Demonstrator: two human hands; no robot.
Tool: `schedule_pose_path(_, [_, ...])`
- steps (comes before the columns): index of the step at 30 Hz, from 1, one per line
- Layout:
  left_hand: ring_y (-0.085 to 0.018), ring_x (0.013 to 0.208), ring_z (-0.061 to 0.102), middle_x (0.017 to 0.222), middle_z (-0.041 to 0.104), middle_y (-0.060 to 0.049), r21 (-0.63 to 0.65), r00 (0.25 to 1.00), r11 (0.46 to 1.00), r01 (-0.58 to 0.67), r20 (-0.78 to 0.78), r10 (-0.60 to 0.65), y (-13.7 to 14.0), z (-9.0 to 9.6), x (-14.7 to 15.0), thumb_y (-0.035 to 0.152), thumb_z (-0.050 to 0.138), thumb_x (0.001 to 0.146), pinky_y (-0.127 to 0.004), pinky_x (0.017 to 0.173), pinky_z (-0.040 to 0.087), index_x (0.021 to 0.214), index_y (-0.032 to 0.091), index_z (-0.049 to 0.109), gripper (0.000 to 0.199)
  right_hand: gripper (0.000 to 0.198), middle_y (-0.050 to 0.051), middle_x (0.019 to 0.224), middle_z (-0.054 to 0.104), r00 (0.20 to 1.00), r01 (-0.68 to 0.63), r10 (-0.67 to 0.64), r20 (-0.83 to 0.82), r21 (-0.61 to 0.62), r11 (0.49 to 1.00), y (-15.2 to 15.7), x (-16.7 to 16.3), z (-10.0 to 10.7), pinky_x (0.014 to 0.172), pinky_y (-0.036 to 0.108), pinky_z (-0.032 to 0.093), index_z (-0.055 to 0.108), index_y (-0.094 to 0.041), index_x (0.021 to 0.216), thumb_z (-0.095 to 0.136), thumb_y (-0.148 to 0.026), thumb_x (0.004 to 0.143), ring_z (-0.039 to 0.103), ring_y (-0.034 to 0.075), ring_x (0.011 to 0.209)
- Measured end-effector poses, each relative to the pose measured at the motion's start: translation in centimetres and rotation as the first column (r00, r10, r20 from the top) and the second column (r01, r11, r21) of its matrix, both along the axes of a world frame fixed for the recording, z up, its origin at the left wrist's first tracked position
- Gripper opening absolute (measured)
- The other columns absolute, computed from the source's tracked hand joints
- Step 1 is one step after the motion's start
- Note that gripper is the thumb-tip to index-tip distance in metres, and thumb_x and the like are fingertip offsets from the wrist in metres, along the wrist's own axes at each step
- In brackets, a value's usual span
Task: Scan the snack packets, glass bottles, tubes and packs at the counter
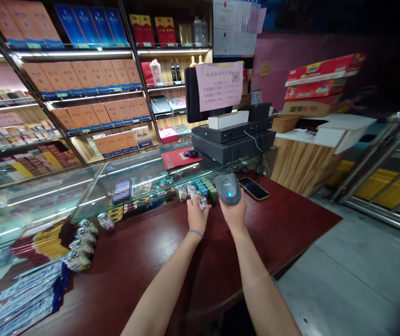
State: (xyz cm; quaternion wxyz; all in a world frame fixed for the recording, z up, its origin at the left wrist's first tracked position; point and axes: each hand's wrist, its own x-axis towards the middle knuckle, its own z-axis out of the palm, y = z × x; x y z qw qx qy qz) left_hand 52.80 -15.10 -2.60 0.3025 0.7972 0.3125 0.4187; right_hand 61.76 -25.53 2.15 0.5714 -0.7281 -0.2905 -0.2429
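My right hand (237, 215) is wrapped round a grey barcode scanner (226, 186), whose blue light is lit; the head of the scanner points away from me. Close beside it, my left hand (197, 217) has its fingers closed on a small jar with a shiny silver lid (203, 202), partly hidden by the fingers. Just beyond that hand, more small jars (182, 192) stand in a group with several small green and blue containers (205, 185). A dark phone (254, 188) lies on the counter to the right of the scanner.
The dark red counter (144, 261) bears a row of small jars (83, 245), yellow-red packets (46, 240) and blue-white packets (28, 294) at left. A monitor (191, 93), till (235, 140) and mouse (190, 153) stand behind. Boxed shelves (81, 77) line the wall; a metal railing (371, 172) is at right.
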Motion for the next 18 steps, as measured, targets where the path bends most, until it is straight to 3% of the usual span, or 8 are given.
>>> schedule_pose_path(6, [-0.023, 0.102, 0.056, 0.109, 0.045, -0.007, 0.018, 0.998, 0.999, 0.037, 0.049, -0.038, 0.0, -0.4, 0.0, 0.020, 0.074, 0.079, -0.041, 0.096, 0.048, 0.118, 0.022, 0.055, 0.043, 0.039, 0.011, 0.088, 0.072, 1.000, -0.025, 0.025, -0.003, -0.008, 1.000, -0.2, -0.3, 0.4, 0.068, 0.035, 0.054, 0.051, -0.021, 0.107, 0.065, -0.043, 0.078, 0.072, 0.029, 0.082])
schedule_pose_path(11, [-0.027, 0.115, 0.052, 0.119, 0.043, -0.009, 0.031, 0.997, 0.999, 0.010, 0.082, -0.013, 0.0, 0.1, -1.4, 0.023, 0.081, 0.073, -0.045, 0.105, 0.044, 0.129, 0.023, 0.051, 0.064, 0.041, 0.011, 0.084, 0.072, 1.000, 0.008, -0.009, -0.023, -0.076, 0.997, -0.1, -0.7, 0.3, 0.063, 0.035, 0.052, 0.053, -0.020, 0.108, 0.065, -0.045, 0.077, 0.072, 0.030, 0.076])
schedule_pose_path(14, [-0.028, 0.123, 0.048, 0.126, 0.046, -0.012, 0.100, 0.995, 0.995, -0.010, 0.095, 0.000, 0.6, 1.4, -4.3, 0.028, 0.079, 0.076, -0.048, 0.110, 0.040, 0.135, 0.022, 0.046, 0.068, 0.044, 0.012, 0.085, 0.073, 0.999, 0.000, -0.004, -0.034, -0.104, 0.995, 0.0, -1.2, 0.4, 0.063, 0.034, 0.052, 0.055, -0.019, 0.110, 0.066, -0.046, 0.076, 0.072, 0.031, 0.077])
schedule_pose_path(18, [-0.027, 0.122, 0.049, 0.125, 0.052, -0.012, 0.159, 0.992, 0.985, -0.062, 0.117, 0.044, 2.3, 3.4, -10.7, 0.026, 0.066, 0.087, -0.048, 0.107, 0.042, 0.132, 0.023, 0.050, 0.048, 0.048, 0.013, 0.086, 0.073, 0.999, -0.029, 0.027, -0.019, -0.090, 0.996, 0.4, -2.4, 0.6, 0.061, 0.033, 0.051, 0.056, -0.018, 0.111, 0.067, -0.046, 0.074, 0.072, 0.031, 0.076])
